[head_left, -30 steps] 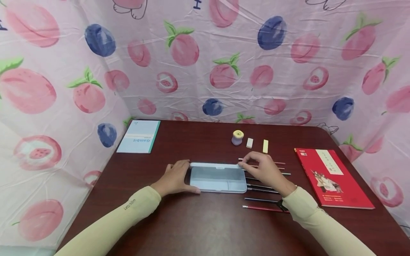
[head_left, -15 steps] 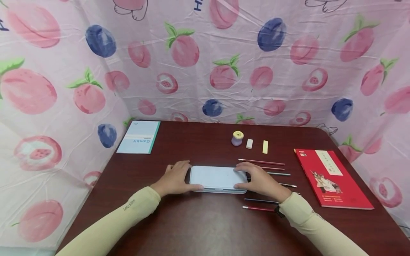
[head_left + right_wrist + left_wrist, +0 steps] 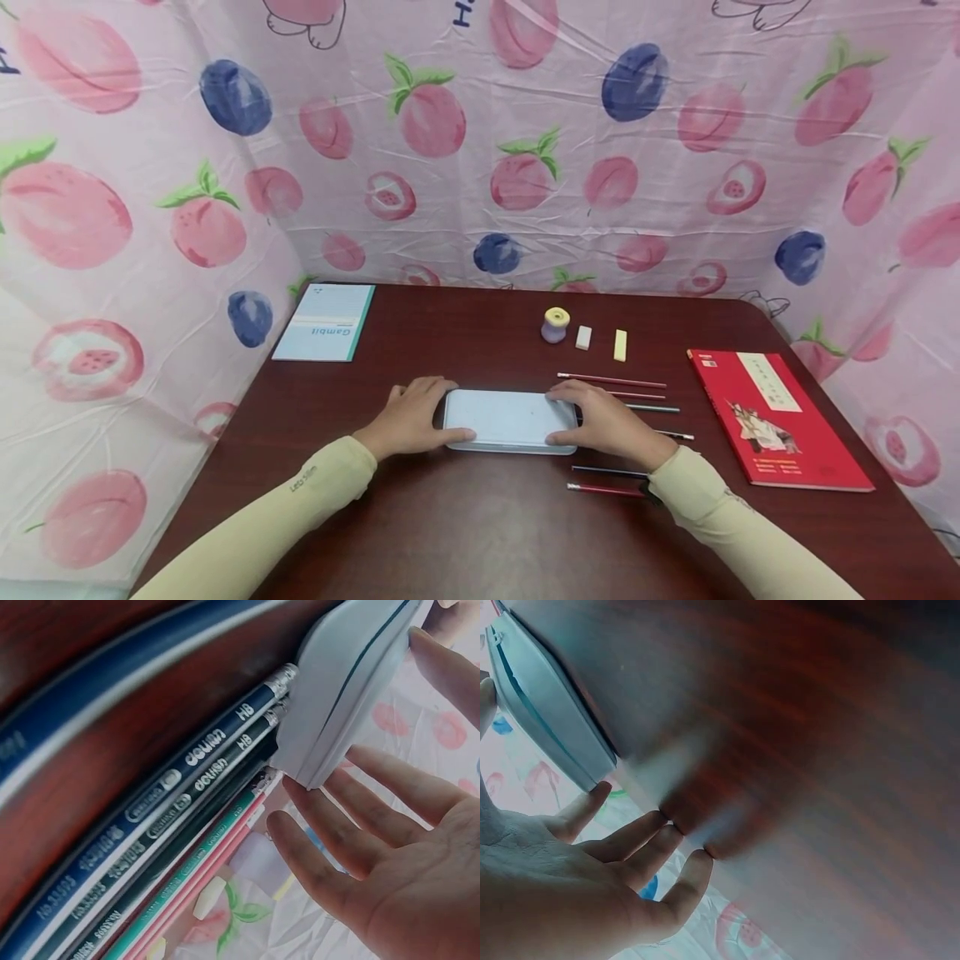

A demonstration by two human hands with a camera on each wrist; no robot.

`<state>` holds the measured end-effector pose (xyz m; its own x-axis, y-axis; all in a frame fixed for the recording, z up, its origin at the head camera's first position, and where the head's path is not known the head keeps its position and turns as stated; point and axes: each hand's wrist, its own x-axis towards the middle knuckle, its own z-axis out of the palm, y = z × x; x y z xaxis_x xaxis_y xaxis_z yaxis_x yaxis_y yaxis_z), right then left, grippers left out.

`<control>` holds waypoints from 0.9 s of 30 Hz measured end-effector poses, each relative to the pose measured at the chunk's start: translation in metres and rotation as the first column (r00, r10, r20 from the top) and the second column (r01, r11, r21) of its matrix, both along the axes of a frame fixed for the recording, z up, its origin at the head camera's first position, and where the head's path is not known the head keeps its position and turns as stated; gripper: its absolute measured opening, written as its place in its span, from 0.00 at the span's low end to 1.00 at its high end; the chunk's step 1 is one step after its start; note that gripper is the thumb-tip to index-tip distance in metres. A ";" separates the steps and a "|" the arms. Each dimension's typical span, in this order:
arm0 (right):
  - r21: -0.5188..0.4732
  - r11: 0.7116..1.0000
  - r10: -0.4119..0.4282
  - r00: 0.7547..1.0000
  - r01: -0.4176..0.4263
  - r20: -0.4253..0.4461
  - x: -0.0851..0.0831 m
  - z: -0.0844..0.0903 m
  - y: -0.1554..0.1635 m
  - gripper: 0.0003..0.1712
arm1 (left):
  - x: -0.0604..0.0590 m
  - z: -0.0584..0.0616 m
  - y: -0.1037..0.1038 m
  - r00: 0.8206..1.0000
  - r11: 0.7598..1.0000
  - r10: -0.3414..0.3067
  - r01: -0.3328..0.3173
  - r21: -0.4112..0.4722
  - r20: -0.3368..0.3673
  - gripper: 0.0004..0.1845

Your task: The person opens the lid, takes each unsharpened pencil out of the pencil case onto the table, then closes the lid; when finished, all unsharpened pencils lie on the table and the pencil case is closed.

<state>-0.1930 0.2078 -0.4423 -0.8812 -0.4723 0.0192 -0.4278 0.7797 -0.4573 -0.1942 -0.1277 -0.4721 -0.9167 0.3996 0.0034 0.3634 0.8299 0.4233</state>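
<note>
You are resting both hands at the ends of the closed pale blue plastic pencil case (image 3: 510, 419), which is lying flat near the middle of the dark red-brown wooden table (image 3: 465, 533); your left hand (image 3: 411, 414) is cupping its left end, thumb along the near edge and fingers lying nearly straight over the far corner; your right hand (image 3: 604, 421) is mirroring it at the right end, fingers spread and only lightly bent, touching the case rather than clutching it; both forearms in cream sleeves are angling inward from the near edge. Under and just beside your right hand a row of slim pencils (image 3: 626, 408) is lying parallel on the table; farther back a small purple-and-yellow sharpener (image 3: 556, 323) is standing beside two erasers (image 3: 584, 337).
</note>
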 end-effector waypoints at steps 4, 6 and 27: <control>0.012 1.000 0.006 1.000 -0.006 -0.001 0.000 0.003 -0.002 0.41 | 0.000 0.000 0.000 1.000 1.000 -0.003 0.003 -0.002 0.002 0.48; 0.023 1.000 0.008 1.000 -0.008 -0.003 -0.001 0.003 -0.002 0.41 | 0.000 0.000 0.000 1.000 1.000 -0.003 0.003 -0.001 0.005 0.48; 0.042 0.999 -0.034 0.999 0.035 -0.028 0.000 -0.004 -0.003 0.41 | -0.002 0.001 0.004 0.999 1.000 0.018 -0.018 0.005 0.034 0.49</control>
<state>-0.1926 0.2046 -0.4458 -0.8963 -0.4427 0.0240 -0.4123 0.8124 -0.4124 -0.1961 -0.1240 -0.4713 -0.9232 0.3834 -0.0262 0.3338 0.8339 0.4396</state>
